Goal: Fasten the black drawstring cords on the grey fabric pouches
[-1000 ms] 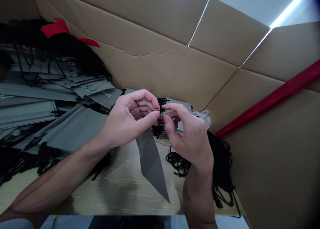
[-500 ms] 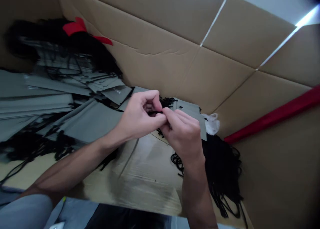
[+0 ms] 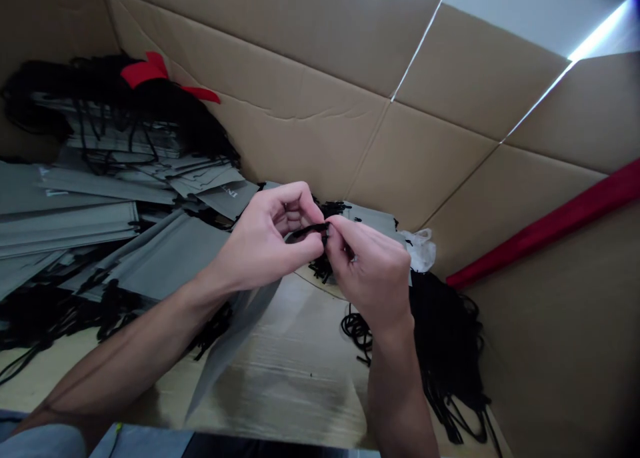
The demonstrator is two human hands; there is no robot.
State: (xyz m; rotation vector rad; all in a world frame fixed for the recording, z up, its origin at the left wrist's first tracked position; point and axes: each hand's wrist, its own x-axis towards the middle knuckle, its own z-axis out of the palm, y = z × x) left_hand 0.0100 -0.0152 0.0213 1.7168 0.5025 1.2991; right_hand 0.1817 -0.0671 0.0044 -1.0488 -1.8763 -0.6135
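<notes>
Thin black cord [image 3: 311,229] sits pinched in mid-air above a wooden surface. Right of the stacked flat grey bags [image 3: 75,208], the left hand [image 3: 267,235] grips one end between thumb and fingers; the right hand [image 3: 370,268] pinches the other end, beside tangled black cords [image 3: 445,331].

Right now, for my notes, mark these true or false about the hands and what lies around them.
The left hand and right hand pinch a short black cord between their fingertips: true.
The hands wear gloves: false, both are bare.
Gray flat bags lie piled left of the hands: true.
A coil of black cord sits beside the left wrist: false, the coil lies below the right hand.
</notes>
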